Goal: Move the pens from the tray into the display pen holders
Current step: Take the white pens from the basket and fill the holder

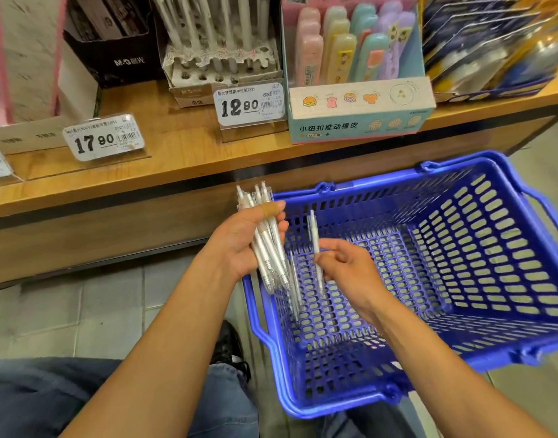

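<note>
My left hand grips a bundle of several white pens, tips pointing down, over the left rim of the blue basket. My right hand pinches a single white pen, held upright inside the basket, just right of the bundle. One or two more clear pens lean against the basket's left wall. On the wooden shelf above stands the white display pen holder, with several white pens in its holes and some front holes empty.
Price tags 17.90 and 12.90 stand at the shelf front. A black box sits left of the holder, an eraser display box right of it, and packaged goods far right. My knees and a black shoe are below.
</note>
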